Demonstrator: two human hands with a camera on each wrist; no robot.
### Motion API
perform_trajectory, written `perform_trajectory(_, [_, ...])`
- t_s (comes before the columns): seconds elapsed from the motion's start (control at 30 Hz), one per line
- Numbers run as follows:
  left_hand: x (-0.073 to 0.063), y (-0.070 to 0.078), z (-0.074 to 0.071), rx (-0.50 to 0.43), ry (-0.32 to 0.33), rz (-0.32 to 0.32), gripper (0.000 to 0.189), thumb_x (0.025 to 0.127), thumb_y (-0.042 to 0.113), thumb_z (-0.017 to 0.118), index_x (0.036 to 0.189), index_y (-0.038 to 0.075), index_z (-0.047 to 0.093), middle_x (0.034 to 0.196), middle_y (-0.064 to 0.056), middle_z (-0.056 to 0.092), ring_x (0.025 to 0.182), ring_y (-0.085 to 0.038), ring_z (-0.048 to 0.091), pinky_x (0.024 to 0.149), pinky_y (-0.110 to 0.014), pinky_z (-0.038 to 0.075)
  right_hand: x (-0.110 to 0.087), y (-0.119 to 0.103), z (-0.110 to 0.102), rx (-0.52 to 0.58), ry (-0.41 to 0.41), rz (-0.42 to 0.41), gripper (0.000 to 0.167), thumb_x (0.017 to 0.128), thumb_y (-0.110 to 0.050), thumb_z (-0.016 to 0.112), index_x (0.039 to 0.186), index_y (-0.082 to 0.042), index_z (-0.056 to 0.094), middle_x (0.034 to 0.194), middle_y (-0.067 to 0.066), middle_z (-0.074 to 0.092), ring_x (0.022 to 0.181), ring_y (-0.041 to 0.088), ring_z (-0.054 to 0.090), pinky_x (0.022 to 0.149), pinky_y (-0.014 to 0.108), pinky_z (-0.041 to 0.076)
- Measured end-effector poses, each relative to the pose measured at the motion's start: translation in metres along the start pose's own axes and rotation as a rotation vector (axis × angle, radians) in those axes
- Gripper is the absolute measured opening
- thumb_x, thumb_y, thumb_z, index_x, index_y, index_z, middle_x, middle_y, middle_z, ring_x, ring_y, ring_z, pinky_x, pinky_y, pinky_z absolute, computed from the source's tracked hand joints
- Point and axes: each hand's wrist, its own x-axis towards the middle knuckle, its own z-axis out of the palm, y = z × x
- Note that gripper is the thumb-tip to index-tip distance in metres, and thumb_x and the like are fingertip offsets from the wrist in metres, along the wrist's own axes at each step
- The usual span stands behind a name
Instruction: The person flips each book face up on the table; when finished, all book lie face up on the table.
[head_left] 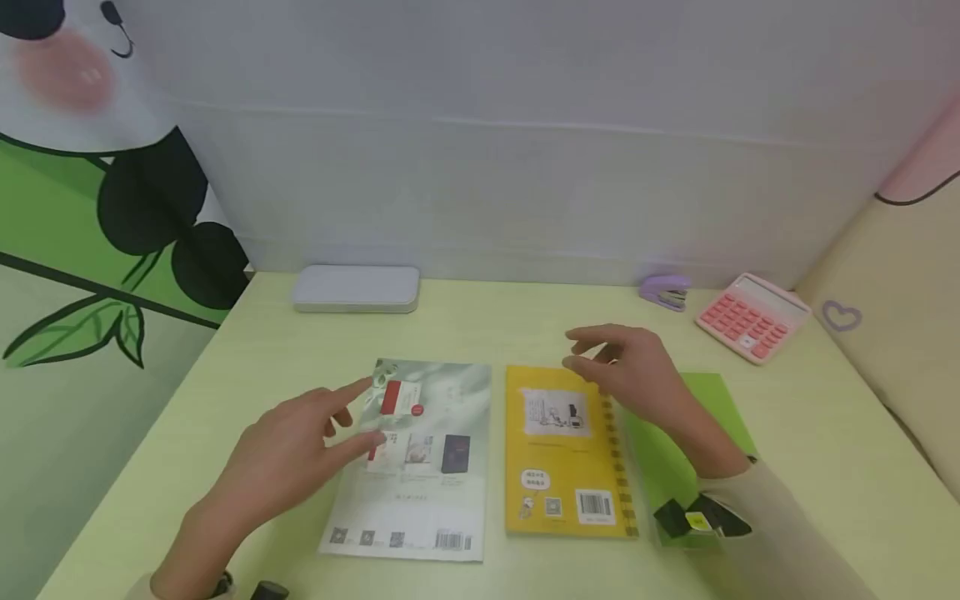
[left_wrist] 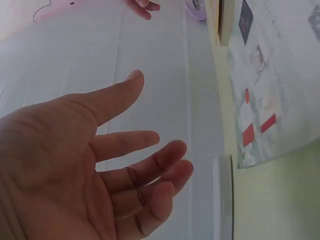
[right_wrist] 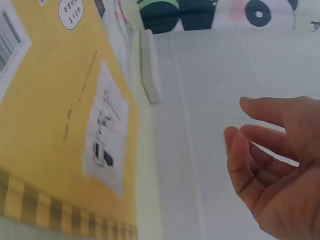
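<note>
- The left grip (head_left: 288,454) holds nothing; its thumb and forefinger are spread well apart, the other fingers gently bent.
- The right grip (head_left: 641,371) holds nothing either; its fingers curve loosely, with a small gap between thumb and forefinger.
- Just beyond the left grip's fingertips lies the magazine (head_left: 420,487), flat on the surface (head_left: 465,325); the left wrist view shows the hand apart from it.
- Below and inward of the right grip lies the yellow notebook (head_left: 558,458), its coil binding (head_left: 618,467) on the side toward the right forearm.
- Under that forearm is the green book (head_left: 660,467); the dark wrist strap (head_left: 671,518) overlaps it in the head view, and contact there cannot be told.
- The sleeve or strap could drag the green book askew if the right arm sweeps low.
- The magazine could crease or slide if the left grip pinches only its thin cover.
- A fingertip catching the coils could twist the notebook.
- Far ahead of the right grip, the stapler (head_left: 666,292) and calculator (head_left: 752,321) could be knocked by an overlong reach.
</note>
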Motion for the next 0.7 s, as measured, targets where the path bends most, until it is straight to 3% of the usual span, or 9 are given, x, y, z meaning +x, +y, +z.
perform_trajectory(0.13, [-0.010,-0.015,0.007,-0.105,-0.108,-0.053,0.071,0.090,0.048,0.082,0.152,0.021,0.059,0.095,0.007,0.068,0.083,-0.010,0.059,0.066,-0.030,0.045,0.027,0.004,0.020,0.066,-0.078,-0.004,0.032,0.097,-0.020,0.077,0.128,-0.011,0.077,0.105,0.008,0.078,0.086,0.020,0.068,0.074,0.033,0.054])
perform_trajectory(0.27, [-0.019,-0.029,0.020,-0.174,-0.199,-0.134,0.072,0.087,0.041,0.086,0.151,0.021,0.061,0.089,0.007,0.064,0.081,-0.012,0.058,0.068,-0.028,0.045,0.049,0.007,0.038,0.101,-0.148,0.011,0.033,0.097,-0.022,0.076,0.128,-0.010,0.077,0.106,0.006,0.076,0.093,0.021,0.064,0.081,0.034,0.051])
perform_trajectory(0.53, [-0.036,-0.051,0.045,-0.245,-0.238,-0.204,0.070,0.084,0.034,0.089,0.147,0.017,0.065,0.079,0.007,0.062,0.077,-0.013,0.055,0.064,-0.023,0.042,0.075,0.005,0.072,0.087,-0.241,0.039,0.031,0.098,-0.023,0.076,0.126,-0.010,0.078,0.116,0.007,0.077,0.095,0.022,0.062,0.078,0.029,0.051])
perform_trajectory(0.7, [-0.043,-0.056,0.052,-0.288,-0.243,-0.183,0.067,0.084,0.032,0.089,0.145,0.017,0.066,0.076,0.007,0.062,0.072,-0.010,0.055,0.064,-0.022,0.043,0.082,0.004,0.089,0.073,-0.283,0.090,0.028,0.098,-0.022,0.076,0.124,-0.014,0.080,0.118,0.006,0.076,0.094,0.020,0.063,0.076,0.026,0.053])
